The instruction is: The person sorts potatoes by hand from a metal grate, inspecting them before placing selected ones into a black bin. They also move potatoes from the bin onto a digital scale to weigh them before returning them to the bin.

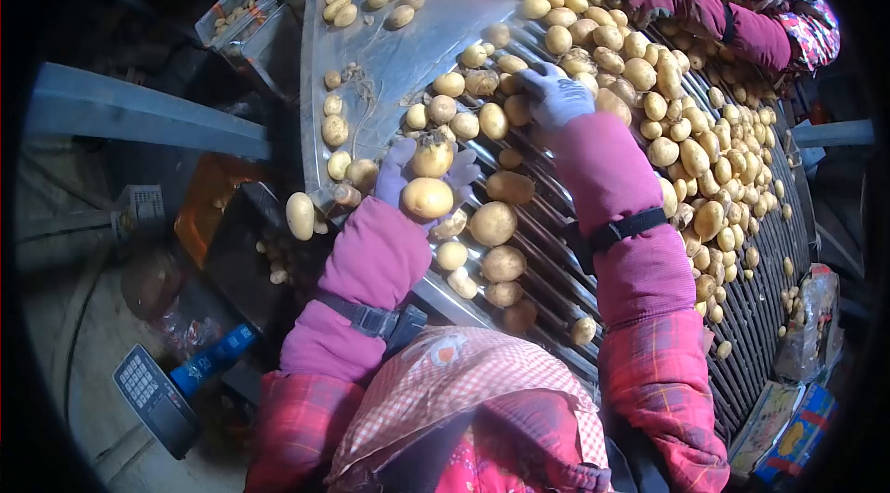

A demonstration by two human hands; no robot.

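My left hand (395, 174), in a lavender glove, is turned palm up under two potatoes. A yellow potato (427, 198) rests near the wrist, and another potato (432, 157) with a dark, rough patch sits above it; glove fingers show on both sides. My right hand (560, 98), in a pale grey-lavender glove, reaches over the dark roller bars (547, 231) with its fingers apart. Its fingertips are beside a potato (512, 64), and part of another potato (517, 110) shows below them. Whether the fingers touch either one is hard to see.
Potatoes (695, 159) cover the rollers to the right. A metal sheet (371, 57) lies on the left. Across the machine, another person's gloved hand (640, 0) touches potatoes. Crates (237, 11), an orange bin (209, 201) and a keypad device (148, 391) stand at the left.
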